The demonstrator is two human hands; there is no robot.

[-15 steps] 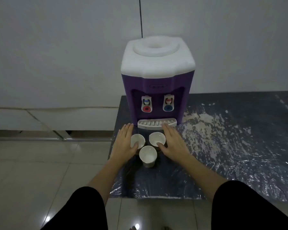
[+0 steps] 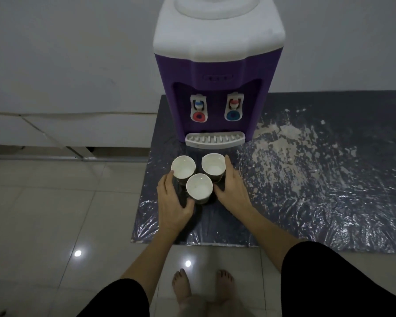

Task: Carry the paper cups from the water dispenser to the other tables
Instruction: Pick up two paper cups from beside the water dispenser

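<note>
The left hand [image 2: 173,197] and the right hand [image 2: 232,187] press together from both sides on three white paper cups [image 2: 199,179], clustered in front of the purple water dispenser with white top [image 2: 217,72]. They stand on a dark table covered with shiny plastic film [image 2: 306,191], beside pale glossy floor tiles [image 2: 55,213].

No legible text, brand or number anywhere in view. Water dispenser [image 2: 217,72]: small embossed strip on the purple front panel above the taps, too blurred to read. Left tap [image 2: 199,109] carries a red disc, right tap [image 2: 233,107] a blue disc; neither shows lettering. Paper cups [image 2: 199,186]: no print can be made out.
</note>
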